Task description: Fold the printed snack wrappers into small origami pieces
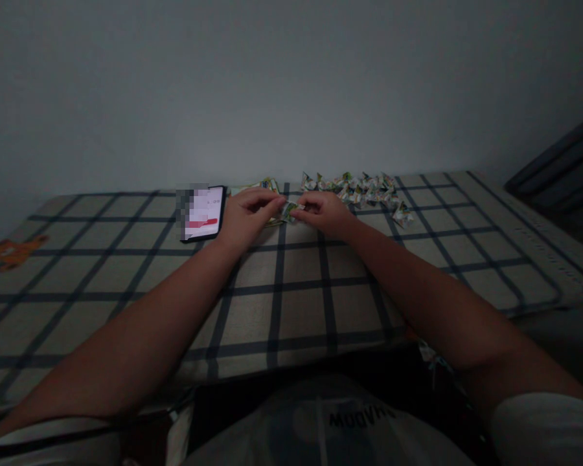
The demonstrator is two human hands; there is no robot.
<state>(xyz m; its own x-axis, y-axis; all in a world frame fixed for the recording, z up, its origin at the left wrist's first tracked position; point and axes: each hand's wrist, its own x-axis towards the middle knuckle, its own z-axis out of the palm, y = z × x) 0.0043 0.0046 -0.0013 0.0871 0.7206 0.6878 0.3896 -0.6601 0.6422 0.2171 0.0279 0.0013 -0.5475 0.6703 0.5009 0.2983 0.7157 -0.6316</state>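
Observation:
Between my hands is a small folded piece of printed paper [289, 211], green and white. My left hand [247, 217] pinches its left side between thumb and fingers. On its right side, the fingertips of my right hand [326, 212] are closed on the same piece. Behind my left hand lies a stack of printed paper sheets [268, 185], green and yellow, partly covered by the hand. Beyond my right hand sit several small pointed folded paper pieces [364, 189] in a cluster, with one folded piece [402, 215] a little apart at the right.
A phone [204, 213] with a lit screen lies left of my left hand. The checked cloth [298, 291] covers the table up to the grey wall [291, 90]. An orange patch [13, 252] shows at the far left, and dark fabric [558, 162] at the right.

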